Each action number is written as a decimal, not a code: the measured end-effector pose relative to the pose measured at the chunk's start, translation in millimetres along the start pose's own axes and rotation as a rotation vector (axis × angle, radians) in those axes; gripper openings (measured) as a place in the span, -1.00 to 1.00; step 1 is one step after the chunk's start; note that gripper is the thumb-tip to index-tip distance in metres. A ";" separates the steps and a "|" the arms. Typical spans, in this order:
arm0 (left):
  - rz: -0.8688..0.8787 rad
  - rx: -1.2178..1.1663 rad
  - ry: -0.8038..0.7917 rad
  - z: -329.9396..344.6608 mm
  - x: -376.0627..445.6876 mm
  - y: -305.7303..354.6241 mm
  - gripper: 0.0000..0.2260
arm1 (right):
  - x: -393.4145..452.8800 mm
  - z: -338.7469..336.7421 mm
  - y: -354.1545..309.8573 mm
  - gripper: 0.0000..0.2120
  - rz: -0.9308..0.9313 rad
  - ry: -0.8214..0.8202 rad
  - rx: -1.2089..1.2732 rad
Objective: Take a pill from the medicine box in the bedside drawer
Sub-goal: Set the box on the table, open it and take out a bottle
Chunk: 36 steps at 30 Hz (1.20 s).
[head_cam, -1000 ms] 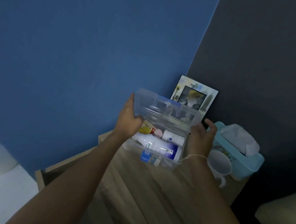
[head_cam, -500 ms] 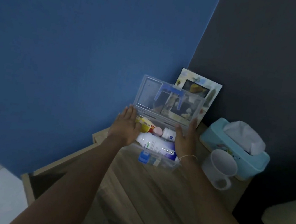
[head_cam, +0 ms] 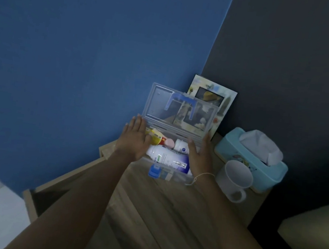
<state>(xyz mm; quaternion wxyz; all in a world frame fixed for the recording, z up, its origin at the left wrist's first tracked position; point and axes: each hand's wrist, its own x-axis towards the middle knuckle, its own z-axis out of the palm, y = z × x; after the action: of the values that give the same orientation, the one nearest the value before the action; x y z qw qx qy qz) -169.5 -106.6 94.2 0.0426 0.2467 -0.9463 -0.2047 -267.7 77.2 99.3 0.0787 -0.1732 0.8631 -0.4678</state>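
A clear plastic medicine box (head_cam: 170, 176) with a blue front latch stands on the wooden bedside table (head_cam: 168, 214). Its lid (head_cam: 162, 105) is raised upright and leans back. Inside lie a large white bottle with a blue label (head_cam: 167, 158), a small white bottle (head_cam: 181, 146), a yellow tube (head_cam: 155, 136) and something pink and round (head_cam: 170, 143). My left hand (head_cam: 134, 139) rests flat against the box's left end, fingers straight. My right hand (head_cam: 200, 154) lies flat against its right end. The drawer (head_cam: 45, 196) stands pulled out at the lower left.
A picture frame (head_cam: 223, 98) leans in the corner behind the lid. A light blue tissue box (head_cam: 258, 168) and a white mug (head_cam: 234, 178) stand to the right of the medicine box. A pale bed edge (head_cam: 311, 237) lies at the far right.
The lid has swung from half raised to fully upright. Both hands slid from the lid down to the sides of the box, which now rests on the table.
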 end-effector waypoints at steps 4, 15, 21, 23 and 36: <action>0.093 -0.011 0.177 0.6 -12.1 7.4 -0.54 | -54.8 1.9 14.4 -0.33 -0.049 0.060 0.066; 0.265 -0.095 0.130 -0.4 -13.6 41.7 -0.70 | -124.0 20.0 70.6 -0.14 -0.172 0.027 -0.136; 0.156 -0.221 0.040 -0.1 -0.1 48.5 -0.79 | -111.5 23.3 65.7 -0.19 -0.231 0.049 -0.121; 0.118 -0.251 0.002 2.0 3.9 50.5 -0.81 | -110.5 24.6 69.5 -0.18 -0.242 0.049 -0.123; -0.070 -0.211 -0.065 6.0 26.4 65.7 -0.87 | -107.8 34.0 79.3 -0.13 -0.257 0.131 -0.219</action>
<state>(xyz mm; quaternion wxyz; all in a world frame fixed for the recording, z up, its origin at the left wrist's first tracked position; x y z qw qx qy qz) -223.2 -64.9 115.0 0.0307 0.2668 -0.9112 -0.3123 -175.5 130.6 11.6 -0.0575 -0.2586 0.8831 -0.3873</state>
